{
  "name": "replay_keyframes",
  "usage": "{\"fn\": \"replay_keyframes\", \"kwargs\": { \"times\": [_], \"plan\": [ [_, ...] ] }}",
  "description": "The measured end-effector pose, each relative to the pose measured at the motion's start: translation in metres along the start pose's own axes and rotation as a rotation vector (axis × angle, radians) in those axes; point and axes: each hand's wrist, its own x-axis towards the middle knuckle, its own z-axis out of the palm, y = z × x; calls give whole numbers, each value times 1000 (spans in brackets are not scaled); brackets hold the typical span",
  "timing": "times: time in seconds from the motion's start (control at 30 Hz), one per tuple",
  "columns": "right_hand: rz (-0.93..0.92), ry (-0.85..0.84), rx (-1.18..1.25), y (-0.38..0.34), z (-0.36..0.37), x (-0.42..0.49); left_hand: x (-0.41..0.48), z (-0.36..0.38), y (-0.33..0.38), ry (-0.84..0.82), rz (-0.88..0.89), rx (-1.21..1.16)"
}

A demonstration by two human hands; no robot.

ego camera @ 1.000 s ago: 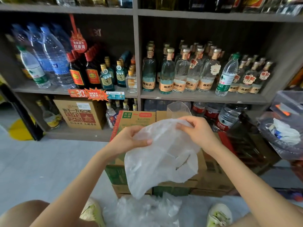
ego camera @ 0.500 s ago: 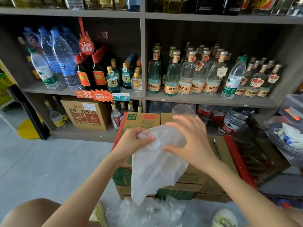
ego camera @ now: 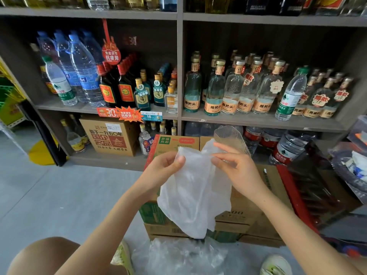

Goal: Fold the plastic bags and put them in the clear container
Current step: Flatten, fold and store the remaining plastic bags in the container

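Observation:
A thin translucent white plastic bag (ego camera: 195, 197) hangs in the air in front of me. My left hand (ego camera: 162, 171) pinches its upper left edge between thumb and fingers. My right hand (ego camera: 236, 165) pinches the upper right part, with fingers curled into the plastic. Behind the hands a ribbed clear container (ego camera: 228, 135) stands on the cardboard boxes (ego camera: 248, 211). A heap of more crumpled plastic bags (ego camera: 178, 257) lies on the floor between my feet.
Shelves (ego camera: 179, 76) packed with glass and plastic bottles rise straight ahead. A red crate (ego camera: 309, 195) and a bin holding bags (ego camera: 353, 171) sit to the right. A cardboard carton (ego camera: 109, 137) stands on the bottom shelf. Grey floor (ego camera: 59, 195) spreads to the left.
The bag has been drawn narrower, its sides brought together. My right hand went from flat on the plastic to pinching its top, close to my left hand. The view shifted slightly.

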Motion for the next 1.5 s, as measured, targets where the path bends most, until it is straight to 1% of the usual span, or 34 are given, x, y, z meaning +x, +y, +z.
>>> {"fn": "replay_keyframes", "kwargs": {
  "times": [0.03, 0.07, 0.1, 0.13, 0.2, 0.27, 0.4, 0.43, 0.5, 0.6, 0.67, 0.8, 0.87, 1.07, 1.13, 1.27, 1.37, 1.43, 1.5],
  "plan": [
    [14, 7, 23, -2, -1, 0, -2, 1, 1, -80, -20, -75],
    [14, 10, 22, -3, -1, 0, -5, 2, 1, -122, -25, -124],
    [7, 5, 13, -4, -3, -1, -6, 4, 1, -109, -25, -130],
    [-3, -7, 8, -5, -4, -2, -7, 6, 0, -52, -18, -106],
    [-5, -33, 45, -11, -8, -5, -7, 11, 0, 91, 14, -2],
    [-12, -53, 93, -21, -11, -6, -5, 14, -2, 162, 96, 150],
    [-166, -22, -149, -39, 4, -1, -2, 20, -3, 202, 259, 405],
    [-180, -6, -152, -40, 8, 2, -2, 21, -2, 206, 281, 432],
    [-150, 24, -40, -40, 10, 6, -5, 19, -1, 210, 264, 434],
    [-30, 30, 235, -35, 0, 8, -11, 5, -3, 209, 219, 390],
    [43, 54, 356, -30, -6, 8, -14, -5, -9, 234, 210, 451],
    [114, 97, 508, -20, -11, 9, -20, -16, -19, 277, 220, 632],
    [129, 124, 583, -16, -14, 9, -22, -19, -23, 271, 215, 672],
    [177, 166, 689, -4, -21, 11, -21, -19, -35, 202, 83, 534],
    [188, 180, 668, 2, -27, 13, -21, -22, -35, 216, 31, 444],
    [242, 223, 556, 21, -42, 13, -24, -35, -32, 309, -45, 231],
    [255, 207, 392, 32, -45, 8, -22, -43, -28, 329, -67, 279],
    [219, 185, 235, 34, -43, 5, -18, -49, -26, 338, -80, 351],
    [166, 175, 130, 31, -40, 4, -13, -55, -20, 298, -97, 473]
  ]
}}
